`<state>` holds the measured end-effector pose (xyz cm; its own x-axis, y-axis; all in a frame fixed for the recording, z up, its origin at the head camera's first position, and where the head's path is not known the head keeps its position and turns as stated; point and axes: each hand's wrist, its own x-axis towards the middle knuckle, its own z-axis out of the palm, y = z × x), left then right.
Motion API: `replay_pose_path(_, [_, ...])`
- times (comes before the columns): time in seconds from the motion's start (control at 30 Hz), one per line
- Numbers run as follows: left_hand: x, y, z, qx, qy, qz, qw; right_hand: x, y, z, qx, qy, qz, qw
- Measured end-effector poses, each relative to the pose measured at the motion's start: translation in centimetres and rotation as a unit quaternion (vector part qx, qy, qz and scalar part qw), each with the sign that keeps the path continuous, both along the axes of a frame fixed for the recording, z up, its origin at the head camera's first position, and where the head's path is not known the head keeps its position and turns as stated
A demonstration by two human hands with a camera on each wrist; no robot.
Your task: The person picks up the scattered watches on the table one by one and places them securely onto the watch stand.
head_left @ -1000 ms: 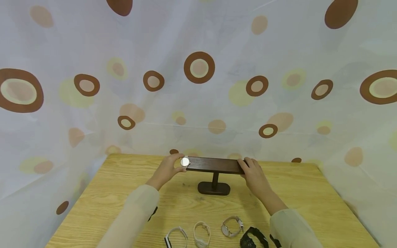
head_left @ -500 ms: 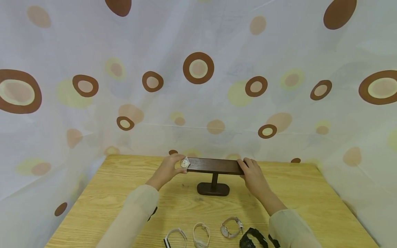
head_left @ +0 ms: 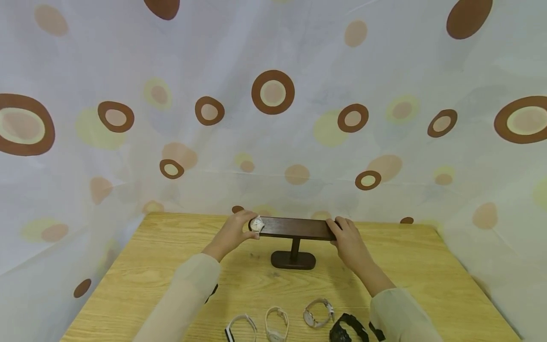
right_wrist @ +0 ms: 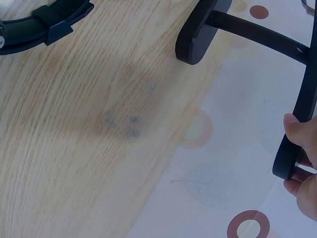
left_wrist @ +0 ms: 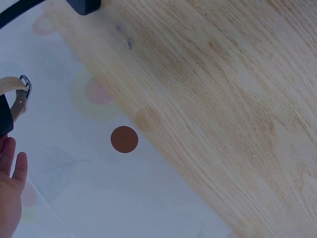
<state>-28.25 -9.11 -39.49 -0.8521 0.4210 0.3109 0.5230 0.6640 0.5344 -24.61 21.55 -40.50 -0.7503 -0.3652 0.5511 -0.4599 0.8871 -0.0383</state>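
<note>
A dark wooden T-bar watch stand (head_left: 295, 228) stands upright on the table. Around the left end of its bar sits a white-faced wristwatch (head_left: 257, 224) with a pale strap. My left hand (head_left: 231, 236) holds this watch between thumb and fingers. In the left wrist view, the strap's buckle (left_wrist: 26, 88) hangs below the bar end (left_wrist: 5, 116), beside the fingers. My right hand (head_left: 351, 244) grips the bar's right end, thumb in front and fingers over the top. The right wrist view shows thumb and fingers pinching the bar end (right_wrist: 287, 158).
On the wooden table (head_left: 171, 266), nearer the body, lie a white band (head_left: 241, 325), a cream watch (head_left: 277, 325), a pinkish watch (head_left: 318, 313) and a black watch (head_left: 348, 327). A patterned curtain (head_left: 273, 142) hangs behind and at both sides.
The watch has slid slightly right along the bar with my left hand. Its dial, earlier bright with glare, is now readable. My right hand keeps its place on the bar.
</note>
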Motion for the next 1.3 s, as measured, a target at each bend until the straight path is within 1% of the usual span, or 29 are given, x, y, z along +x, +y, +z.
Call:
replay_pose_path(0.17, [-0.07, 0.09, -0.03, -0.013, 0.014, -0.004, 0.9998, 0.08, -0.08, 0.18, 0.001, -0.004, -0.003, 1.0])
replay_pose_path(0.33, [-0.07, 0.12, -0.07, -0.012, 0.025, -0.008, 0.9996, 0.08, -0.09, 0.2, 0.001, -0.004, -0.004, 1.0])
replay_pose_path(0.53, [-0.11, 0.24, 0.1, -0.008, 0.014, -0.007, 0.9998, 0.01, -0.09, 0.18, 0.004, -0.004, -0.005, 1.0])
replay_pose_path(0.63, [-0.2, 0.32, 0.21, -0.013, 0.015, -0.009, 0.9998, -0.03, -0.08, 0.24, 0.005, -0.003, -0.004, 1.0])
replay_pose_path(0.77, [-0.22, 0.36, 0.26, -0.019, 0.023, -0.016, 0.9994, 0.0, -0.09, 0.32, 0.008, -0.003, -0.004, 1.0])
replay_pose_path(0.87, [-0.16, 0.42, 0.31, -0.015, 0.031, -0.019, 0.9992, -0.01, -0.08, 0.37, 0.008, -0.001, -0.004, 1.0])
replay_pose_path(1.07, [-0.04, 0.65, 0.0, -0.013, 0.054, -0.032, 0.9979, 0.0, 0.06, 0.01, 0.013, -0.003, -0.009, 0.9999])
replay_pose_path(1.17, [0.03, 0.69, -0.12, -0.018, 0.058, -0.032, 0.9977, -0.02, 0.08, -0.14, 0.018, -0.002, -0.007, 0.9998])
replay_pose_path(1.3, [-0.15, 0.79, 0.0, -0.017, 0.067, -0.029, 0.9972, -0.17, 0.01, 0.06, 0.014, 0.006, -0.002, 0.9999])
